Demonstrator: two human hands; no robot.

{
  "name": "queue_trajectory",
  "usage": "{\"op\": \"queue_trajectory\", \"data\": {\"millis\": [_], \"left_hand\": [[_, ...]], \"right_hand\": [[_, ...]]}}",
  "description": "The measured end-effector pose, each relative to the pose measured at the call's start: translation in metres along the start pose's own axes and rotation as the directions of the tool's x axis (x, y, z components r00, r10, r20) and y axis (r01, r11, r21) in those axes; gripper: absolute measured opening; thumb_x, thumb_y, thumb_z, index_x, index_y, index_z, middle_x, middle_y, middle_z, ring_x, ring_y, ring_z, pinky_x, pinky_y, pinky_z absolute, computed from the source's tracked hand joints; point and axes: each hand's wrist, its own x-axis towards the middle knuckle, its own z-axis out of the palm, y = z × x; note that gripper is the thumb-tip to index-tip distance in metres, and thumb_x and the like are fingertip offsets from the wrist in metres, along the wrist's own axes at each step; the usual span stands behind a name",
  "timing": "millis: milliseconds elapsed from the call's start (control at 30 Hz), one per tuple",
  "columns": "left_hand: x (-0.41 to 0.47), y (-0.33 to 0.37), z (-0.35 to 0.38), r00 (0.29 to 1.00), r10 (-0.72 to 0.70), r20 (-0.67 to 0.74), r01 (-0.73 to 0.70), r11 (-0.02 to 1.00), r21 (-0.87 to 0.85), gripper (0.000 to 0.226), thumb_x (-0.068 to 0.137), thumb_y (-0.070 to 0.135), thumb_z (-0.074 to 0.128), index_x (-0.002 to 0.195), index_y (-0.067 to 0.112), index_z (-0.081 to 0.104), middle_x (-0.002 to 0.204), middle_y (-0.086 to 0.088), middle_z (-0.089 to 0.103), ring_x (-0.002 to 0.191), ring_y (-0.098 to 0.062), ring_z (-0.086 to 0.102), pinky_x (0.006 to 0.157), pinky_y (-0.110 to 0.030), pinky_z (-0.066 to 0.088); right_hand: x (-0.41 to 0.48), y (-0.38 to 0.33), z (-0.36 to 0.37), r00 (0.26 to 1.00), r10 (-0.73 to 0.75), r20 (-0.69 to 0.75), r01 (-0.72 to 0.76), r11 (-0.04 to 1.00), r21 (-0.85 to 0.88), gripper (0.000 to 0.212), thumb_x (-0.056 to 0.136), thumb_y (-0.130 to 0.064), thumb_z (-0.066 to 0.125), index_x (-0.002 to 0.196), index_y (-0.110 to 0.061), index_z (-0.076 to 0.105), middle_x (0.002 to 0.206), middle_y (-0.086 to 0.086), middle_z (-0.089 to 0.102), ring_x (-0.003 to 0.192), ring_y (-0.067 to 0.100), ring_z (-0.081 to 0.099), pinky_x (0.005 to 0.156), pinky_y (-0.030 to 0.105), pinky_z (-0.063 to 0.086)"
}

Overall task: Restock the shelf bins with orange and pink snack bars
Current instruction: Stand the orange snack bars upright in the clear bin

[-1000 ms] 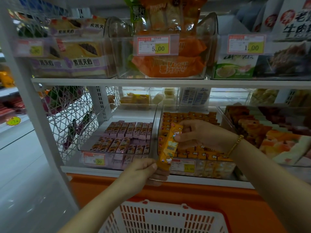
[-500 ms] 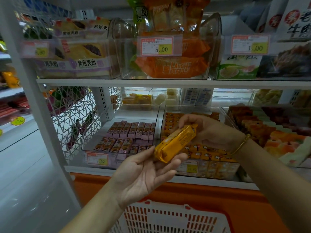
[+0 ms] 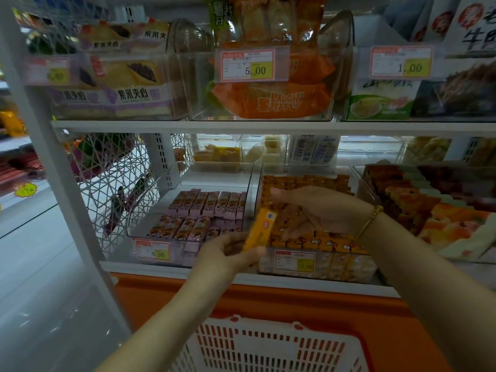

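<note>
So the tight spot here is the orange bin [image 3: 257,183]: it's packed with orange bars [image 3: 308,181] pretty much wall to wall, and its left wall sits right against the pink bin [image 3: 146,202]. The pink bin is roomier. Two rows of pink bars [image 3: 212,204] sit toward the front, with bare floor showing behind them. The upper shelf [image 3: 268,126] hangs over the back of both bins, so the open way in is from the front and above. Down low, the basket [image 3: 268,350] rim sits just under the forearms, in front of the orange base panel. The left hand [image 3: 228,253] reaches up from below with its fingers curled round the bottom end of one orange bar [image 3: 260,229]. It holds that bar tilted, top end leaning right, just in front of the seam between the two bins. The right hand [image 3: 316,210] hovers over the orange bin with its fingers loose and spread, pointing left. It's blurry, so I can't tell if those fingers touch the bar's top end.
</note>
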Motion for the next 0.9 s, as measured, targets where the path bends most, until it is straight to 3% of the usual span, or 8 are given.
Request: {"op": "queue_trajectory", "data": {"millis": [67, 133, 233, 300, 400, 500, 800, 900], "left_hand": [[0.002, -0.002, 0.001, 0.984, 0.151, -0.09, -0.13, 0.971, 0.202, 0.038, 0.071, 0.03, 0.079, 0.105, 0.03, 0.062, 0.097, 0.012, 0.069, 0.088, 0.0, 0.065, 0.083, -0.025, 0.054], [0.006, -0.003, 0.004, 0.965, 0.242, -0.105, -0.209, 0.943, 0.258, 0.035, 0.074, 0.029, 0.078, 0.104, 0.032, 0.06, 0.097, 0.015, 0.068, 0.089, 0.004, 0.063, 0.084, -0.024, 0.053], [0.016, -0.009, 0.0, 0.957, 0.272, -0.103, -0.237, 0.934, 0.267, 0.043, 0.079, 0.032, 0.072, 0.119, 0.032, 0.055, 0.11, 0.02, 0.063, 0.1, 0.006, 0.059, 0.089, -0.018, 0.049], [0.023, -0.015, -0.004, 0.955, 0.278, -0.106, -0.23, 0.916, 0.329, 0.049, 0.086, 0.028, 0.067, 0.132, 0.024, 0.05, 0.12, 0.017, 0.055, 0.109, 0.002, 0.053, 0.093, -0.016, 0.043], [0.03, -0.024, -0.008, 0.935, 0.351, -0.048, -0.289, 0.835, 0.469, 0.041, 0.093, 0.019, 0.058, 0.13, 0.028, 0.048, 0.121, 0.016, 0.05, 0.109, 0.004, 0.049, 0.093, -0.013, 0.038], [0.036, -0.03, -0.007, 0.901, 0.434, 0.003, -0.369, 0.762, 0.532, 0.034, 0.093, 0.015, 0.054, 0.124, 0.03, 0.055, 0.12, 0.014, 0.057, 0.106, 0.006, 0.053, 0.093, -0.015, 0.044], [0.04, -0.038, -0.014, 0.93, 0.368, 0.001, -0.325, 0.818, 0.474, 0.043, 0.095, 0.008, 0.05, 0.136, 0.018, 0.049, 0.135, 0.003, 0.053, 0.118, -0.001, 0.05, 0.1, -0.01, 0.039], [0.041, -0.04, -0.017, 0.95, 0.312, -0.007, -0.277, 0.853, 0.442, 0.044, 0.095, 0.01, 0.051, 0.138, 0.016, 0.047, 0.138, 0.002, 0.05, 0.118, -0.001, 0.049, 0.094, -0.002, 0.037]], "right_hand": [[0.005, -0.003, 0.009, 1.0, -0.002, -0.014, 0.0, 0.994, -0.105, 0.037, 0.085, -0.037, 0.063, 0.107, -0.007, 0.067, 0.095, 0.012, 0.073, 0.079, 0.022, 0.071, 0.075, 0.028, 0.059], [0.011, -0.004, 0.011, 0.996, -0.038, -0.079, 0.028, 0.993, -0.117, 0.028, 0.085, -0.027, 0.067, 0.102, -0.005, 0.068, 0.091, 0.011, 0.074, 0.083, 0.021, 0.072, 0.078, 0.028, 0.058], [0.021, -0.002, 0.005, 0.98, -0.108, -0.166, 0.112, 0.994, 0.014, 0.018, 0.086, -0.013, 0.066, 0.101, -0.004, 0.067, 0.098, 0.011, 0.073, 0.092, 0.022, 0.071, 0.082, 0.029, 0.057], [0.025, 0.001, -0.003, 0.941, -0.177, -0.287, 0.216, 0.971, 0.108, 0.025, 0.086, -0.006, 0.065, 0.111, -0.006, 0.065, 0.102, 0.009, 0.071, 0.095, 0.021, 0.069, 0.082, 0.027, 0.057], [0.033, 0.01, -0.016, 0.768, -0.284, -0.574, 0.361, 0.932, 0.023, 0.041, 0.084, -0.001, 0.065, 0.123, -0.01, 0.06, 0.102, -0.002, 0.065, 0.093, 0.013, 0.065, 0.081, 0.022, 0.055], [0.045, 0.018, -0.026, 0.625, -0.331, -0.707, 0.317, 0.935, -0.157, 0.028, 0.084, -0.008, 0.068, 0.112, -0.013, 0.063, 0.1, 0.001, 0.063, 0.098, 0.018, 0.061, 0.091, 0.033, 0.052], [0.083, 0.037, -0.018, 0.608, -0.449, -0.655, 0.205, 0.886, -0.417, 0.034, 0.086, -0.011, 0.067, 0.118, -0.01, 0.056, 0.107, 0.001, 0.059, 0.097, 0.011, 0.054, 0.08, 0.021, 0.041], [0.088, 0.042, -0.013, 0.684, -0.443, -0.58, 0.186, 0.874, -0.449, 0.035, 0.081, -0.009, 0.071, 0.112, -0.011, 0.055, 0.108, 0.004, 0.063, 0.099, 0.016, 0.058, 0.085, 0.028, 0.048]]}}
